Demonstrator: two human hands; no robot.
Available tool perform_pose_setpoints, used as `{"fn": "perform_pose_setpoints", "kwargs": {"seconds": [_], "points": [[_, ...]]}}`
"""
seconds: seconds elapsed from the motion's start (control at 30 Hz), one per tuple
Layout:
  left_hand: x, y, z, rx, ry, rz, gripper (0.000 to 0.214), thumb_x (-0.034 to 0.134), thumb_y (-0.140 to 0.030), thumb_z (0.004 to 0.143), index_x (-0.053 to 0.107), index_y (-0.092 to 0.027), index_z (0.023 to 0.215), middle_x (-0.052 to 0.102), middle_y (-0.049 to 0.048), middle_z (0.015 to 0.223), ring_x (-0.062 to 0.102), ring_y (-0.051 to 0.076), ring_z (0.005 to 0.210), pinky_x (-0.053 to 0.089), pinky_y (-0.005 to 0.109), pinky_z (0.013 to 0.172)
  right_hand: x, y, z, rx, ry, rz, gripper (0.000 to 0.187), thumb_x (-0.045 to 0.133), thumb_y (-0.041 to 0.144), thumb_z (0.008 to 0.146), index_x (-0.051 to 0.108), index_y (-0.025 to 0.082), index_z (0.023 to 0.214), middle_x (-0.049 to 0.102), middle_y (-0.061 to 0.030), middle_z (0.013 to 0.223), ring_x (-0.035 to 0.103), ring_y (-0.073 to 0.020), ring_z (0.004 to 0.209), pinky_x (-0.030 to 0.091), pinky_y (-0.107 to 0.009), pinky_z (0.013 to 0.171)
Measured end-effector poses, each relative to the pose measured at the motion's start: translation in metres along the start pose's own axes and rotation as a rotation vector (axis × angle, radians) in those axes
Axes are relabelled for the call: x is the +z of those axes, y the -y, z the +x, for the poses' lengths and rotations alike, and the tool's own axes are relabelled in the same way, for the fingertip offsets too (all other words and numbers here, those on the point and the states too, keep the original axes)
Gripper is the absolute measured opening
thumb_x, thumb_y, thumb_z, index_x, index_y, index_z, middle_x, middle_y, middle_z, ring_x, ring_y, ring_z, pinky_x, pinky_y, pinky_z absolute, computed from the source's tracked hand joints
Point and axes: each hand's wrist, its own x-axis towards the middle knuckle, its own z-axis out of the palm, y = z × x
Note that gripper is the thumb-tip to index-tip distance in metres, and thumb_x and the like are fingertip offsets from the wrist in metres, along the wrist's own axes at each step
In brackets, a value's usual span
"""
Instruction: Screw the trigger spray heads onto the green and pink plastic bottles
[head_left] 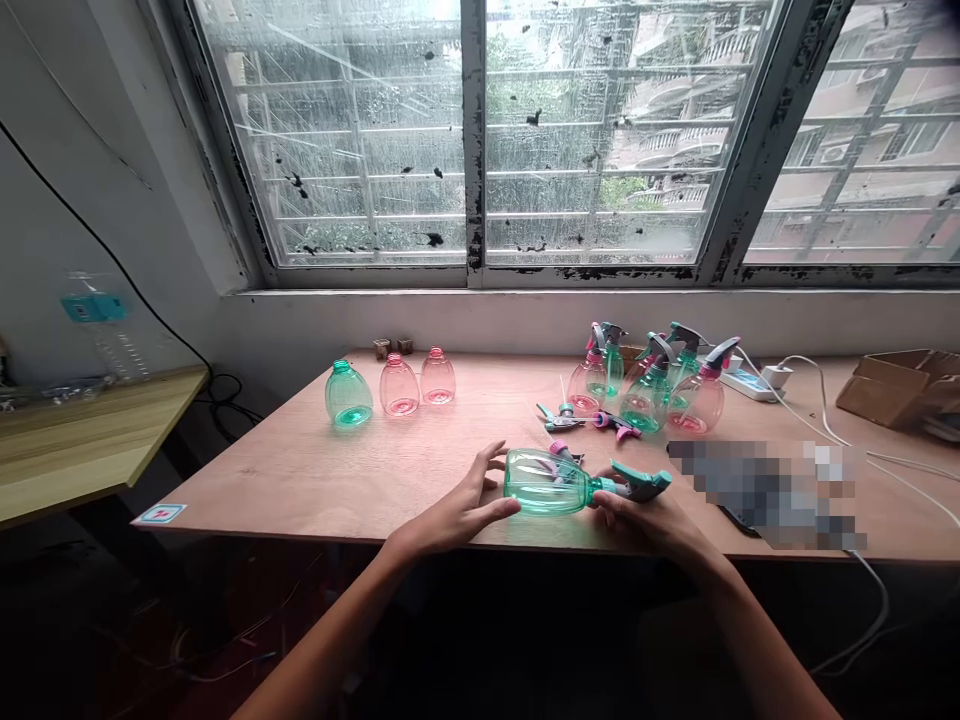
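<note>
A clear green spray bottle [547, 485] lies on its side in the air over the table's front edge, its green and grey trigger head [637, 482] pointing right. Around its base end curl the fingers of my left hand [469, 505]. My right hand [652, 520] grips the neck and trigger head, with some fingers hidden behind them. Just beyond the bottle lies a pink trigger head [561, 450], partly covered by it. Farther back are a loose green trigger head [562, 418] and another pink one [619, 425].
Headless bottles, one green [349, 395] and two pink [400, 387], stand at the back left. Several assembled spray bottles [694, 400] are grouped at the back right. A blurred flat object [772, 490], white cables [825, 400], a power strip [750, 382] and a cardboard box [900, 390] occupy the right side.
</note>
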Motion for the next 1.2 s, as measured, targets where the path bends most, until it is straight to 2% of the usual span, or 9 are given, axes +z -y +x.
{"fn": "perform_pose_setpoints", "kwargs": {"seconds": [0.1,0.33,0.5,0.63,0.73,0.87,1.0,1.1,1.2], "points": [[0.003,0.0,-0.006,-0.078,-0.004,-0.046,0.083,0.056,-0.049,0.096,0.007,-0.027,0.159,0.025,0.0145,0.163,0.04,0.031,0.141,0.036,0.049,0.116,0.004,0.008,-0.003,-0.079,-0.014,-0.182,0.033,0.076,0.049,0.077,0.067,0.024,0.096,0.062,0.0026,0.062,0.059,-0.0184,0.059,0.044,-0.029,0.056],[-0.005,0.006,-0.012,0.01,-0.146,-0.058,0.057,0.056,-0.047,0.097,0.044,-0.025,0.147,0.057,0.0097,0.143,0.059,0.03,0.123,0.044,0.046,0.109,0.025,0.022,0.003,-0.181,-0.046,-0.165,0.028,0.08,0.042,0.071,0.066,0.027,0.09,0.065,0.0022,0.069,0.061,-0.0194,0.059,0.047,-0.031,0.057],[-0.013,0.016,-0.017,0.018,-0.143,-0.232,0.08,0.072,-0.039,0.087,0.027,-0.032,0.153,0.046,0.0128,0.151,0.06,0.028,0.121,0.048,0.046,0.104,0.036,0.013,0.017,-0.137,0.03,0.067,0.037,0.076,0.053,0.077,0.063,0.023,0.095,0.067,0.0,0.067,0.06,-0.0183,0.058,0.046,-0.031,0.057],[-0.017,0.017,-0.021,0.147,-0.125,-0.225,0.074,0.076,-0.032,0.084,0.036,-0.036,0.146,0.034,0.0093,0.16,0.04,0.032,0.142,0.041,0.05,0.112,0.046,0.007,0.019,-0.061,0.039,0.303,0.041,0.082,0.052,0.072,0.057,0.021,0.084,0.065,0.0009,0.066,0.055,-0.0131,0.052,0.042,-0.027,0.052],[-0.016,0.015,-0.023,0.229,-0.17,-0.176,0.072,0.075,-0.032,0.085,0.037,-0.033,0.145,0.026,0.0092,0.164,0.029,0.032,0.149,0.032,0.051,0.118,0.051,0.007,0.016,-0.029,0.072,0.315,0.043,0.082,0.054,0.071,0.058,0.02,0.083,0.067,-0.0008,0.068,0.053,-0.0122,0.05,0.04,-0.026,0.049],[-0.011,0.011,-0.021,0.124,-0.189,-0.194,0.084,0.07,-0.047,0.087,0.023,-0.031,0.154,0.026,0.0112,0.163,0.024,0.033,0.151,0.029,0.05,0.12,0.05,0.01,0.012,-0.082,0.068,0.233,0.045,0.081,0.056,0.072,0.063,0.019,0.089,0.067,-0.0007,0.064,0.054,-0.0133,0.05,0.041,-0.027,0.05],[-0.009,0.01,-0.014,0.032,-0.202,-0.12,0.071,0.053,-0.062,0.092,0.037,-0.024,0.15,0.041,0.0124,0.154,0.035,0.035,0.145,0.032,0.049,0.118,0.048,0.007,0.009,-0.132,0.006,0.144,0.044,0.081,0.052,0.074,0.065,0.018,0.097,0.069,-0.0011,0.066,0.057,-0.0147,0.054,0.042,-0.028,0.053],[-0.01,0.012,-0.013,0.003,-0.191,-0.102,0.069,0.054,-0.061,0.092,0.042,-0.024,0.149,0.053,0.0116,0.142,0.049,0.033,0.132,0.04,0.05,0.112,0.046,0.004,0.008,-0.099,0.027,0.169,0.046,0.079,0.054,0.076,0.062,0.019,0.102,0.069,-0.0003,0.063,0.058,-0.0157,0.051,0.042,-0.028,0.051],[-0.012,0.013,-0.016,-0.018,-0.158,-0.154,0.075,0.064,-0.052,0.09,0.034,-0.026,0.153,0.052,0.0116,0.141,0.055,0.031,0.126,0.044,0.048,0.109,0.045,0.002,0.01,-0.073,0.074,0.248,0.047,0.079,0.055,0.076,0.059,0.02,0.1,0.068,0.0002,0.057,0.058,-0.016,0.048,0.042,-0.027,0.049]]}}
